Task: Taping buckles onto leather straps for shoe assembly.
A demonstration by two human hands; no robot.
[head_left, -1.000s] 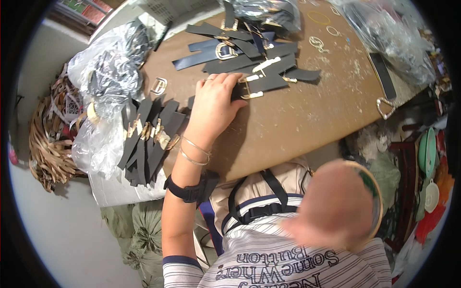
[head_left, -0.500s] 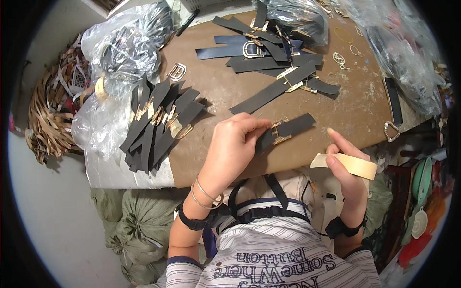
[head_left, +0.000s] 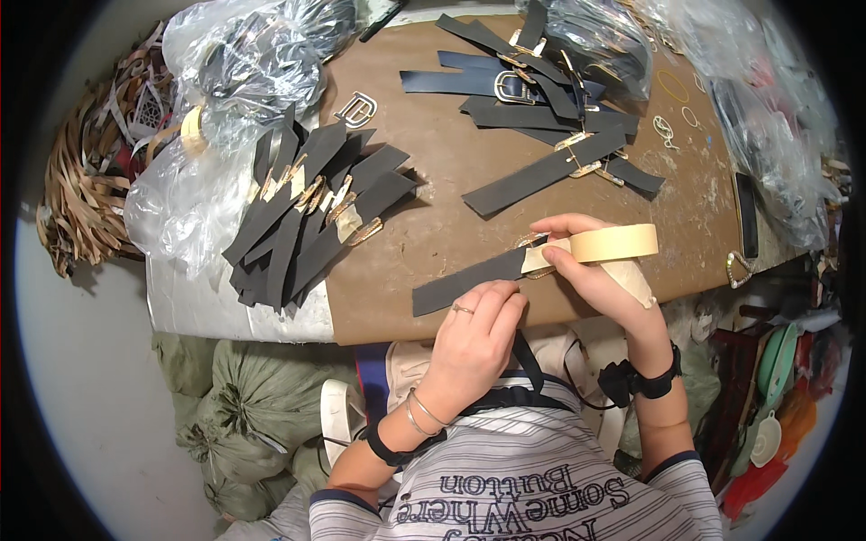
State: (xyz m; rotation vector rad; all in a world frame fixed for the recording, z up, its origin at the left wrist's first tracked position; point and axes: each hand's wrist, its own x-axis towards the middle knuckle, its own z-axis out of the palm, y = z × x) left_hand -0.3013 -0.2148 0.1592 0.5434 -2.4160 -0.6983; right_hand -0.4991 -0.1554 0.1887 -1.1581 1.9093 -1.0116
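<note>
A black belt strap [head_left: 469, 275] lies slanted near the table's front edge, its gold buckle [head_left: 539, 273] partly hidden by my right hand. My right hand [head_left: 591, 275] is closed on a roll of cream masking tape [head_left: 622, 242], thumb pressing the tape's end onto the strap beside the buckle. A loose pale piece [head_left: 633, 281] hangs along that hand's lower side. My left hand [head_left: 478, 334], with a ring and bangles, has its fingers curled together at the strap's near edge; the fingertips are partly hidden.
Black straps with gold buckles [head_left: 307, 216] are heaped at the left. More straps [head_left: 541, 169] and a silver buckle [head_left: 514, 87] lie at the far side. A loose buckle [head_left: 356, 110], plastic bags [head_left: 239, 59], a phone [head_left: 747, 216] and a beaded loop [head_left: 738, 269] are around the table.
My right hand has brought the tape roll left onto the strap. The strap now points leftward from the buckle, and my left hand has moved down to its near edge.
</note>
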